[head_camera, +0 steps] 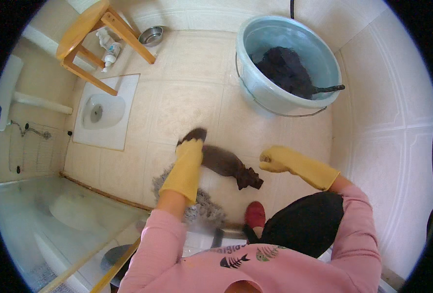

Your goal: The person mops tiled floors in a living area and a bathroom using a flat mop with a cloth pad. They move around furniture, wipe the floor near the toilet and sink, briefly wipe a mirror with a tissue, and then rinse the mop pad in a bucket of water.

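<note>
My left hand (pixel 189 157), in a yellow rubber glove, reaches down over the rear of a dark brown, small four-legged animal (pixel 223 161), which looks like a cat, on the tiled floor. A dark rounded part shows beyond the glove; my fingertips are hidden, so the hold is unclear. The animal's head (pixel 251 178) points right, towards the red shoe. To its right, apart from it, hovers my right hand (pixel 276 159), gloved too, its fingers curled; whether it holds anything is unclear. A light blue bucket (pixel 244 66) holds a dark mass (pixel 286 73), a narrow tail-like part crossing its rim.
At upper left a wooden stool (pixel 79 31) stands beside a squat toilet (pixel 123 110), with white bottles (pixel 112 53) near its legs. A metal bowl (pixel 151 36) sits by the wall. A grey shaggy mat (pixel 205 208) lies below my left arm, close to my red shoe (pixel 255 214).
</note>
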A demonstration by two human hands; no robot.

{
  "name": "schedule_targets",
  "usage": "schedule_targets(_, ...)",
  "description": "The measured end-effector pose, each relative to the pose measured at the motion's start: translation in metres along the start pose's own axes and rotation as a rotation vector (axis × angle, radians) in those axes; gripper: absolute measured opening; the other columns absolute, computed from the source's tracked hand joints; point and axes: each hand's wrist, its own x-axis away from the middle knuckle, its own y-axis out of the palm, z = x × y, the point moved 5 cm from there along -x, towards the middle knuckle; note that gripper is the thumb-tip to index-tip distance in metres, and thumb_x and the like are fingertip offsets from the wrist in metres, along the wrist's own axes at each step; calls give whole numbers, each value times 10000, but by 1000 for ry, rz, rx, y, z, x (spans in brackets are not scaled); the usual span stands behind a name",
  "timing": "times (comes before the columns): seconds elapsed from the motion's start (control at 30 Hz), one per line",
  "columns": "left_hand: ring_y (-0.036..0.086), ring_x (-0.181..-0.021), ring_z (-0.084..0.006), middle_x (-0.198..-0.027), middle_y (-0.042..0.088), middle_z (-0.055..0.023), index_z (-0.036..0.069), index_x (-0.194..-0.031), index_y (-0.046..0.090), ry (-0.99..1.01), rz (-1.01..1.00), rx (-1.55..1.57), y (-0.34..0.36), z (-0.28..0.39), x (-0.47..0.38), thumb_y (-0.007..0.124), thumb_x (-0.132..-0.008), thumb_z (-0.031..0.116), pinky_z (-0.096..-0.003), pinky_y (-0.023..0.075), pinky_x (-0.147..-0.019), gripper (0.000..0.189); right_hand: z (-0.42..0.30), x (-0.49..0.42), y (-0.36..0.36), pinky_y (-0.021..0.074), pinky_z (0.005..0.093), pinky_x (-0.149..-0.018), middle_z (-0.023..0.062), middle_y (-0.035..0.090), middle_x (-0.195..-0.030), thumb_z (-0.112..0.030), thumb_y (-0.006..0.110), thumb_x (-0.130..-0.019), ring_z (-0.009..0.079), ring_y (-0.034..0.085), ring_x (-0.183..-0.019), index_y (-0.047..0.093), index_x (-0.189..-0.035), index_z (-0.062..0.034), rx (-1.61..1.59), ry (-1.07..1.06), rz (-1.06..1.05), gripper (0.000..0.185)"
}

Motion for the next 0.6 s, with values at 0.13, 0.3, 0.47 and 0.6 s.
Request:
schedule_targets(0.13, 693, -1165, -324, -1273, 727, -92, 189, -1184, 762, -145, -256, 32, 39, -28, 61, 722, -908, 295, -448, 555, -979, 298, -32, 0, 41, 531, 490, -939, 189, 733, -1153, -365, 681, -884, 403, 670, -1094, 742, -1121, -84, -196, -250, 563, 373)
schedule_targets(0.3, 718, -1054, -335, -1089, 765, -132, 131, -1136, 762, -286, 15, 355, 2, -70, 112, 802, -838, 306, -440, 554, -907, 347, -37, -75, 110, 498, 489, -1035, 240, 707, -1211, -302, 698, -895, 396, 644, -1176, 719, -1278, -104, -214, -131, 223, 431)
schedule_targets(0.47, 724, -971, -345, -981, 761, -159, 64, -1026, 749, -442, 437, 419, -110, -125, 148, 864, -770, 220, -436, 556, -852, 322, -16, -89, 7, 527, 470, -949, 160, 740, -1144, -157, 673, -909, 371, 674, -1109, 741, -1217, -168, -226, -92, 448, 316)
schedule_targets(0.6, 715, -772, -292, -873, 751, -145, 30, -939, 730, -621, 815, 432, -186, -148, 207, 868, -745, 84, -410, 554, -715, 245, -58, -50, -124, 536, 411, -972, 166, 730, -1221, -42, 621, -949, 349, 695, -1124, 747, -1227, -134, -382, -453, 897, 319)
